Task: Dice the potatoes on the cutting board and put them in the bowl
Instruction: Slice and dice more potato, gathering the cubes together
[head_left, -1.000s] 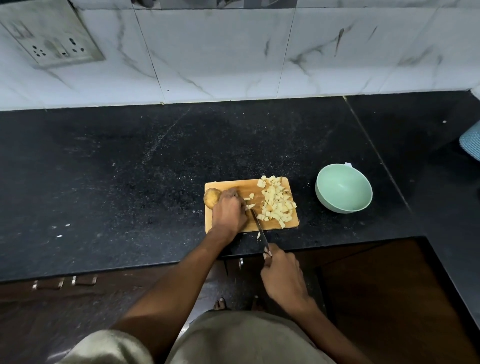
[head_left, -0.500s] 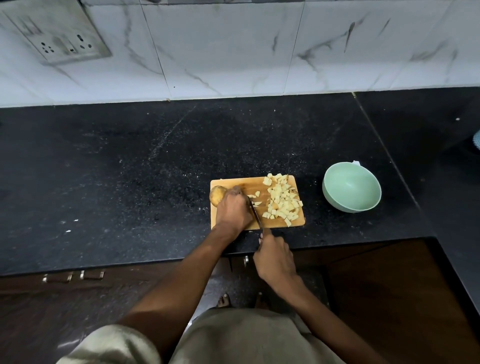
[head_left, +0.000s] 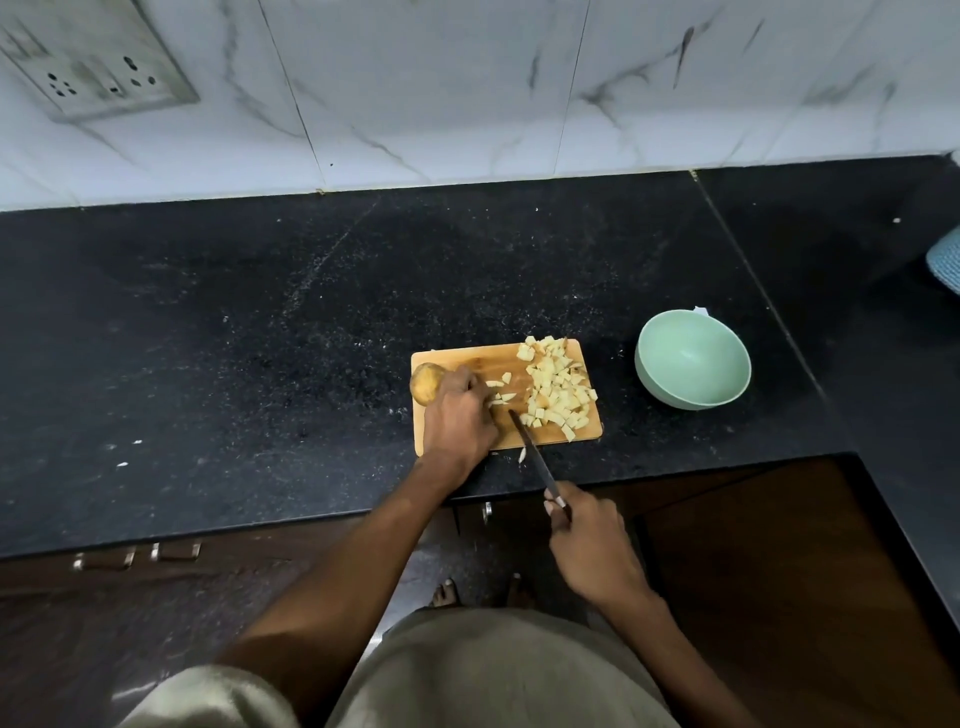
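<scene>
Black counter (head_left: 260, 322): cutting board (head_left: 467, 358), bowl (head_left: 693, 358)

Person, seen from above: both forearms bare from elbow to wrist, no watch, bracelet or ring visible on the left hand (head_left: 460, 415) or the right hand (head_left: 589, 540). Upper garment (head_left: 483, 670) of pale beige-olive cloth, plain, without print or buttons in view, with a short sleeve (head_left: 208, 696) of the same cloth ending above the left elbow. Feet (head_left: 447, 592) bare, toes visible; no footwear.
</scene>
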